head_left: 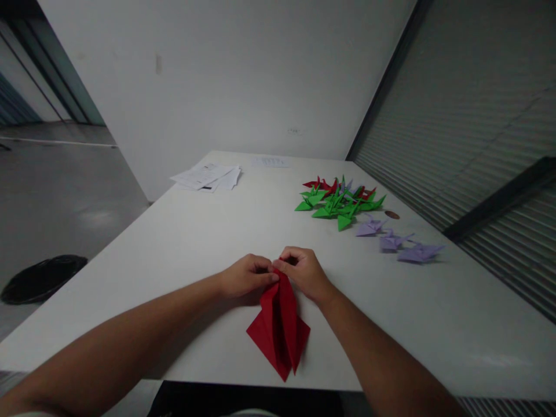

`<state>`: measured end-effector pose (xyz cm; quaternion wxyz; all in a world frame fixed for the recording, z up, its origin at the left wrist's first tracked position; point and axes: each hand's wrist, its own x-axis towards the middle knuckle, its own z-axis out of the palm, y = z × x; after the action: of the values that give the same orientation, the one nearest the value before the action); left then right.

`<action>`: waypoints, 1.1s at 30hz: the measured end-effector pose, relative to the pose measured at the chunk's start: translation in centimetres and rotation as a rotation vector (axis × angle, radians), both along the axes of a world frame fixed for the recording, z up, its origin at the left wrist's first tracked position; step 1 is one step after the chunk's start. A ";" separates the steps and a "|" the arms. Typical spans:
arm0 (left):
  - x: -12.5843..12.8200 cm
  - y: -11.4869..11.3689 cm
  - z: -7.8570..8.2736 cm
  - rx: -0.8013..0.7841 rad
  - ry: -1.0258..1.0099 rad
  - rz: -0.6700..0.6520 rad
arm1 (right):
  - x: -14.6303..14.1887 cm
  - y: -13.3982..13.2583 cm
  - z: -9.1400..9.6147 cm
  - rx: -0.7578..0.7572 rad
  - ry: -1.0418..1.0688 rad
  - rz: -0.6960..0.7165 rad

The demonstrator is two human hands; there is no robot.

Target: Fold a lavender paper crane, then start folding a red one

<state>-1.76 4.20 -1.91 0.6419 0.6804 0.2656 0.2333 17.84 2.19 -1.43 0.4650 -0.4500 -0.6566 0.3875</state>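
Observation:
A partly folded sheet of red origami paper [286, 307] is held near the table's front edge, its far end narrow and its near end spread into pointed flaps. My left hand [249, 277] pinches the narrow far end from the left, thumb along the paper. From the right, my right hand [304, 269] grips the same tip between thumb and fingers. The two hands almost touch there, and their fingers hide the very tip.
A cluster of green paper cranes [334, 205] with red and lilac ones stands at the right back. Several lilac cranes [419, 252] line up nearer, by a brown disc [391, 214]. Printed sheets [208, 176] lie far left. A black-lined bin [43, 278] is left of the table [195, 231].

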 end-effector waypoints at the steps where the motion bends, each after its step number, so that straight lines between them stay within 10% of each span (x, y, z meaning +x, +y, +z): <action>1: 0.0 0.0 0.0 -0.010 0.006 0.006 | 0.0 0.0 0.0 -0.018 0.012 0.019; 33: -0.1 0.3 -0.2 -0.055 0.019 0.053 | 0.3 0.0 -0.3 -0.187 0.090 0.107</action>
<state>-1.83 4.55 -2.08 0.6514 0.6574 0.2960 0.2364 18.13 2.15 -1.71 0.4285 -0.4382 -0.6190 0.4911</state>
